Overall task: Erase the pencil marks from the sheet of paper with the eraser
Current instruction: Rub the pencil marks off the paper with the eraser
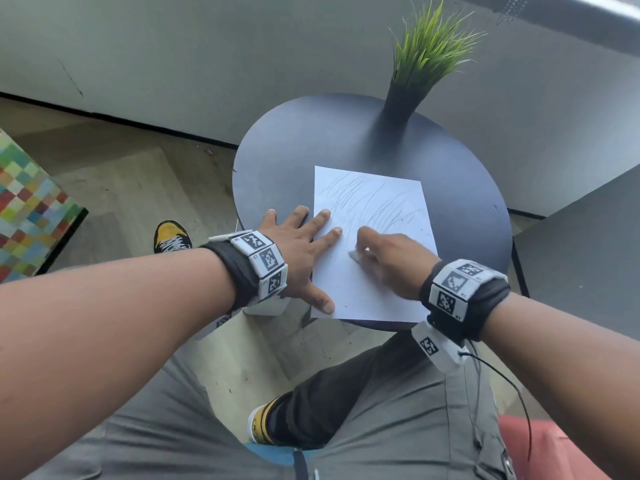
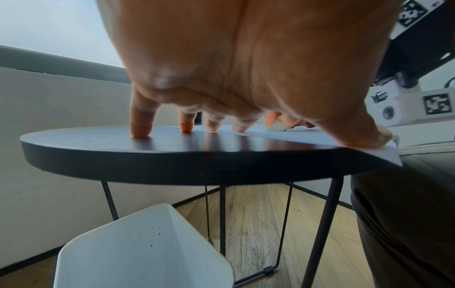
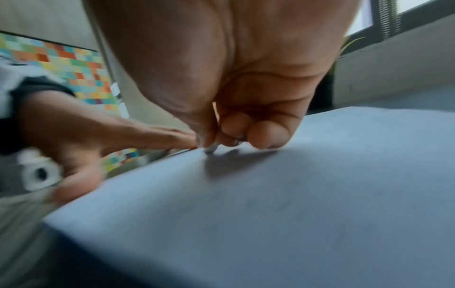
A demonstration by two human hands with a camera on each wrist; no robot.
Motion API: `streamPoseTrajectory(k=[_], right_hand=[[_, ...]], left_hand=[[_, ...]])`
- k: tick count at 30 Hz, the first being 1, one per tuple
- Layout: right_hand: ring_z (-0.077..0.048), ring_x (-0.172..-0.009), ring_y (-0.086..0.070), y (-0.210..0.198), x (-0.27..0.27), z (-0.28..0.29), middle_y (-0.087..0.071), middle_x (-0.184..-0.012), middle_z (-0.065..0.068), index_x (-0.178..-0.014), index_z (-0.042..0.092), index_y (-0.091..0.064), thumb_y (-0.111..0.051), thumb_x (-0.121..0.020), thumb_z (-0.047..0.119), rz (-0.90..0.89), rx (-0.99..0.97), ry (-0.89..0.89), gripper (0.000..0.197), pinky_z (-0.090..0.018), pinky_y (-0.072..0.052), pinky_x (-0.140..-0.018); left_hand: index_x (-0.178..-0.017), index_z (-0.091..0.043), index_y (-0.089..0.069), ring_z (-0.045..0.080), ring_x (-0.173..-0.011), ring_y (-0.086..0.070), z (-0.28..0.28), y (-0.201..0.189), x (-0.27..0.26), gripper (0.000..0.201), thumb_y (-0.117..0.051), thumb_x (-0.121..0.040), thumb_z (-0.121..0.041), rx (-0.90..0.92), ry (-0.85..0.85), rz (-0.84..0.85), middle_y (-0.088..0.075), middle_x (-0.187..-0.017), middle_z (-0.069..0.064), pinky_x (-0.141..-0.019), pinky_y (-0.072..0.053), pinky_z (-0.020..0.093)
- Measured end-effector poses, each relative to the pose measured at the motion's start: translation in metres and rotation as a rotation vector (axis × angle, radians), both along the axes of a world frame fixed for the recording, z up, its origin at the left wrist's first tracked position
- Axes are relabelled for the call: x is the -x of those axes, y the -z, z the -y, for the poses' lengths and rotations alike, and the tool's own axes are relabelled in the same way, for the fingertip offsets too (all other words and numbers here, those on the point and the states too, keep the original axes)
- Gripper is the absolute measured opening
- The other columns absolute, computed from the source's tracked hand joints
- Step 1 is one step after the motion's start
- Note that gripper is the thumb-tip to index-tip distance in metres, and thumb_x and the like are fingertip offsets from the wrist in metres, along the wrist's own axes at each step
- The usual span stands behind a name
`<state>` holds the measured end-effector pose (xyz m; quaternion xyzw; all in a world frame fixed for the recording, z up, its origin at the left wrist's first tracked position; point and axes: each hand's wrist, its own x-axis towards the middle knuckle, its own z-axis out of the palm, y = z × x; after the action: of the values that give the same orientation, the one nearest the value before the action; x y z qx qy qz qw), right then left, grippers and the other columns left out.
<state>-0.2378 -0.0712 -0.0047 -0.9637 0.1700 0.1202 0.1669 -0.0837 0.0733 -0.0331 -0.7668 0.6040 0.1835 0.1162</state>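
Note:
A white sheet of paper [image 1: 367, 289] lies on the round dark table [image 1: 294, 161], with grey pencil scribbles [image 1: 374, 202] across its upper half. My left hand [image 1: 298, 251] lies flat with spread fingers, pressing the sheet's left edge; thumb and two fingers are on the paper, the other fingers on the table. My right hand [image 1: 388, 258] pinches a small white eraser [image 1: 356, 255] and holds it down on the middle of the sheet. The eraser [image 2: 277, 127] also shows in the left wrist view, and its tip [image 3: 211, 149] touches the paper [image 3: 295, 194] in the right wrist view.
A black vase with green grass [image 1: 415, 74] stands at the table's far edge. The sheet's near edge overhangs the table rim above my grey-trousered legs [image 1: 398, 410]. A white bin [image 2: 142, 251] stands under the table. A grey surface [image 1: 581, 244] sits to the right.

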Motion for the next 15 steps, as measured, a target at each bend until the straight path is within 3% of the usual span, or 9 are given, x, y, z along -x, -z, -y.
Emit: streamPoseTrajectory(k=[4,8,11,13,15], right_hand=[[-0.028,-0.074,-0.051,0.003,0.014,-0.040,-0.057,-0.085,-0.004,-0.098,0.018,-0.040,-0.044,-0.097,0.028,-0.129,-0.073,-0.300,0.010,-0.040,-0.043,-0.065],[-0.030,-0.077,-0.053,-0.001,0.005,-0.003,-0.059,-0.086,-0.004,-0.099,0.019,-0.041,-0.042,-0.100,0.039,-0.035,-0.003,0.009,0.020,-0.038,-0.045,-0.069],[-0.030,-0.073,-0.049,-0.003,0.010,-0.030,-0.052,-0.082,-0.003,-0.096,0.018,-0.032,-0.041,-0.100,0.031,-0.121,0.012,-0.154,0.016,-0.038,-0.041,-0.065],[-0.030,-0.072,-0.049,-0.004,0.017,-0.049,-0.054,-0.083,-0.007,-0.099,0.014,-0.036,-0.044,-0.099,0.026,-0.190,-0.062,-0.275,0.014,-0.040,-0.042,-0.066],[-0.033,-0.080,-0.054,-0.007,0.012,-0.031,-0.060,-0.092,-0.011,-0.107,0.013,-0.041,-0.041,-0.100,0.032,-0.189,-0.041,-0.163,0.020,-0.043,-0.046,-0.073]], left_hand=[[-0.156,-0.033,0.014,0.032,-0.151,0.009,-0.001,0.001,0.001,0.131,-0.037,-0.057,-0.103,0.001,0.008,0.024,0.021,-0.165,-0.003,-0.113,-0.016,0.065],[-0.156,-0.033,0.014,0.030,-0.152,0.010,0.001,0.000,0.000,0.133,-0.039,-0.056,-0.103,-0.007,-0.001,0.004,0.022,-0.165,-0.004,-0.114,-0.014,0.066],[-0.157,-0.032,0.014,0.030,-0.152,0.009,0.000,0.001,0.001,0.133,-0.038,-0.056,-0.103,-0.003,0.004,0.013,0.020,-0.165,-0.003,-0.113,-0.015,0.066],[-0.156,-0.032,0.014,0.030,-0.152,0.009,-0.001,0.002,0.001,0.132,-0.035,-0.057,-0.103,-0.001,0.009,0.024,0.020,-0.165,-0.003,-0.113,-0.016,0.066],[-0.156,-0.033,0.014,0.030,-0.151,0.010,0.000,0.001,0.001,0.132,-0.036,-0.056,-0.103,-0.003,0.006,0.014,0.021,-0.165,-0.003,-0.113,-0.016,0.065]])
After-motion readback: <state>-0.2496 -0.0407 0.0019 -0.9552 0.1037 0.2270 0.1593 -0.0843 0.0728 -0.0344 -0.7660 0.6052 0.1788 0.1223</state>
